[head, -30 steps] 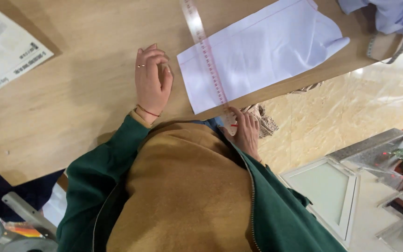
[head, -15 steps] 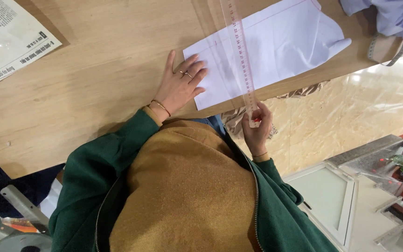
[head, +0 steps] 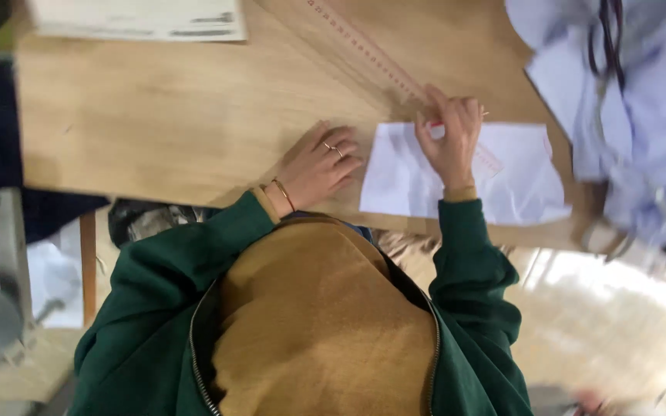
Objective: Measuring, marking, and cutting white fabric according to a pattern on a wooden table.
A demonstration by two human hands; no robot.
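Two hands on the wooden table (head: 179, 115), both the wearer's own. I note the left hand (head: 319, 166) lies flat on bare wood just beside the left edge of the white fabric piece (head: 518, 185), fingers loosely curled, holding nothing; rings on two fingers, a thin bracelet at the wrist. The right hand (head: 450, 139) presses down on the upper edge of that white piece, fingers spread, and pins the near end of a clear ruler (head: 371, 54) against it. Whether the fingers also pinch a small marker I cannot tell; the frame is blurred there. The ruler runs diagonally up and left from the hand across the wood. The white piece lies near the table's front edge. I see no container: loose pale-blue cloth (head: 641, 100) is heaped at the right end of the table, and a printed sheet (head: 140, 19) lies flat at the far left corner.
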